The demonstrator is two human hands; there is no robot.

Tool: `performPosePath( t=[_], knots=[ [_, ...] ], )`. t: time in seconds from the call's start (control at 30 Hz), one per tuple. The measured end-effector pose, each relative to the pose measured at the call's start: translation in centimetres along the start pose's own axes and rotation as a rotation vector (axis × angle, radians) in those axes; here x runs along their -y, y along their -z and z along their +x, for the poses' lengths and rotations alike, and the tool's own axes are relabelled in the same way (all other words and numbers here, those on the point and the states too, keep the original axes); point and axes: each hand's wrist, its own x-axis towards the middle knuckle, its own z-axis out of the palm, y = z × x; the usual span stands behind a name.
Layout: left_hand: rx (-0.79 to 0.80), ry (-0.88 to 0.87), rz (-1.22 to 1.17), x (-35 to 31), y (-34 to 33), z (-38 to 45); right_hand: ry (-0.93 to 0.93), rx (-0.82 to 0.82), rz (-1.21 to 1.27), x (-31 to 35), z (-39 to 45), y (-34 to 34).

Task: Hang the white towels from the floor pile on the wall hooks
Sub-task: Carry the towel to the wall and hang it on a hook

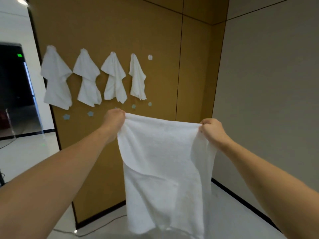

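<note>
I hold a white towel (pixel 162 163) spread out in front of the brown wall. My left hand (pixel 114 119) grips its top left corner and my right hand (pixel 213 129) grips its top right corner. The towel hangs down flat between them, its lower edge near the floor. Several white towels (pixel 86 78) hang in a row on wall hooks up to the left. To their right a bare white hook (pixel 150 57) sits on the wall, above and between my hands. The floor pile is out of view.
A lower row of small blue hooks (pixel 90 113) runs under the hanging towels. A grey wall (pixel 269 94) closes the right side. A dark doorway (pixel 15 87) opens at the left. A cable (pixel 96 226) lies on the pale floor by the wall base.
</note>
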Motion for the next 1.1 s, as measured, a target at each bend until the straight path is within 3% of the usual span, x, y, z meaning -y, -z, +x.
performPosePath(
  t=[0.47, 0.83, 1.0, 1.1],
  knots=[
    [-0.014, 0.086, 0.044, -0.7, -13.5, 27.8, 0.191, 0.003, -0.047, -3.4, 28.9, -5.0],
    [-0.08, 0.059, -0.188, -1.3, -25.8, 43.1, 0.294, -0.06, -0.132, -9.1, 50.1, -7.1],
    [0.109, -0.016, -0.249, -1.9, -30.3, 48.1, 0.365, 0.014, -0.041, -13.2, 60.2, -7.9],
    [0.254, -0.051, -0.125, -2.4, -32.4, 51.4, 0.42, 0.066, 0.026, -15.0, 66.1, -8.3]
  ],
)
